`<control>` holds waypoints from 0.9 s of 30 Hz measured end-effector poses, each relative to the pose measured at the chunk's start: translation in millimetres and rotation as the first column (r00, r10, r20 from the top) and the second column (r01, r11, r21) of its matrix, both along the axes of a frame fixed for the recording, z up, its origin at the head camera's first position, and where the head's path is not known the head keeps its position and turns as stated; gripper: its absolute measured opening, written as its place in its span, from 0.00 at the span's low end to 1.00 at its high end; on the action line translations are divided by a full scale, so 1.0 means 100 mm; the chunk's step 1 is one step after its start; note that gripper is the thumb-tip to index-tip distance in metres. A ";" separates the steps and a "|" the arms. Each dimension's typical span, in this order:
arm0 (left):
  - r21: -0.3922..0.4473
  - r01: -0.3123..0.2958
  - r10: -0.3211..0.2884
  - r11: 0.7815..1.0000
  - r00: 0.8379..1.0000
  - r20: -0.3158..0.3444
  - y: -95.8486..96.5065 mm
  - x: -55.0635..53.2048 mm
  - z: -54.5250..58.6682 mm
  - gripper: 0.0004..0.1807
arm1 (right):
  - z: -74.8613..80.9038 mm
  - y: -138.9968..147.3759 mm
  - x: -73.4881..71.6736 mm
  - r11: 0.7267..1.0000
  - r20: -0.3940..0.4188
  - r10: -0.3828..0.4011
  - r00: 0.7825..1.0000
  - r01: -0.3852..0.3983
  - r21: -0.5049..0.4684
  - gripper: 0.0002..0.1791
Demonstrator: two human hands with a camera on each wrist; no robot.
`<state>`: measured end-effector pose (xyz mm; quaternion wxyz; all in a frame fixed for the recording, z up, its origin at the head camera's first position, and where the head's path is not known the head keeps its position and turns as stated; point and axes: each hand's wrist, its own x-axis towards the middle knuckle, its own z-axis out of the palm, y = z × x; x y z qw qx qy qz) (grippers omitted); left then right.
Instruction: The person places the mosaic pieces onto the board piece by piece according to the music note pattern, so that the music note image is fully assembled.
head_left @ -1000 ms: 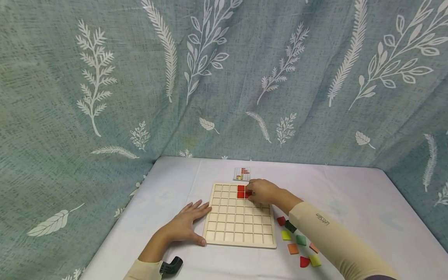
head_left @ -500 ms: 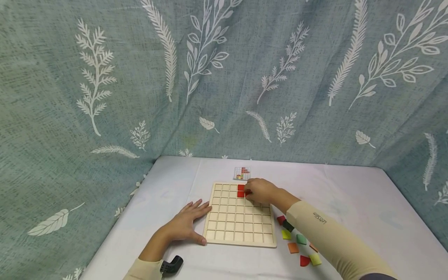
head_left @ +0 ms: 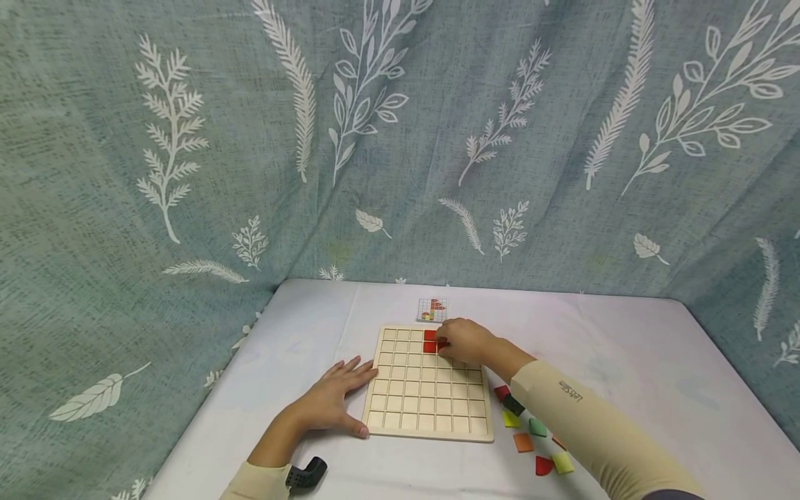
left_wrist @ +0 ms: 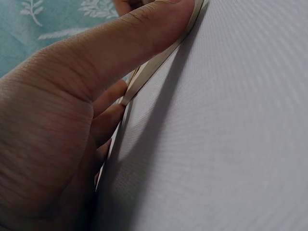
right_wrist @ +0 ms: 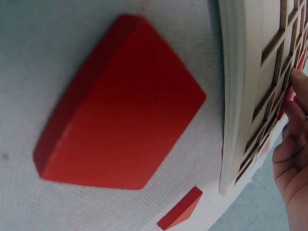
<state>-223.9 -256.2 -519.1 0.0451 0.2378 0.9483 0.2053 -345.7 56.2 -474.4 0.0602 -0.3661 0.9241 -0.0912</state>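
My right hand is over the far side of a pale wooden grid board. Its thumb and fingers pinch a red tile, mostly covered by the fingertips. Two red square tiles lie in the cells just left of it. In the right wrist view, curled fingers meet at the red piece low over the grid. My left hand lies spread on the table, its fingertips at the board's left edge. The thumb touches the board near its front left corner.
A small pattern card lies behind the board. Right of the board are loose tiles: red, dark, yellow, green, orange and a rounded red one. My right forearm passes over some.
My right hand has shifted very slightly left over the red tile, then stayed there. My left hand has kept its place at the board.
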 end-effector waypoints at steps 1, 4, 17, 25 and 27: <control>0.002 0.003 -0.003 1.000 1.000 0.000 0.00 0.00 0.01 0.66 | 0.00 0.00 0.00 1.000 -0.001 0.000 1.000 0.000 0.000 0.17; 0.009 0.010 -0.010 1.000 1.000 0.006 -0.01 0.00 0.02 0.66 | 0.00 -0.01 0.00 1.000 -0.007 0.006 1.000 -0.006 0.000 0.17; 0.011 0.019 -0.019 1.000 1.000 0.002 -0.01 -0.01 0.02 0.66 | 0.07 0.35 0.02 0.999 -0.015 0.016 1.000 -0.017 -0.043 0.17; 0.004 0.006 -0.006 1.000 1.000 0.009 0.01 -0.01 0.02 0.66 | 0.12 0.72 0.04 0.996 0.075 -0.082 0.994 0.085 -0.031 0.16; 0.008 0.010 -0.010 1.000 1.000 0.005 0.01 -0.01 0.01 0.66 | 0.13 0.80 0.05 0.994 0.086 -0.105 0.991 0.107 -0.023 0.16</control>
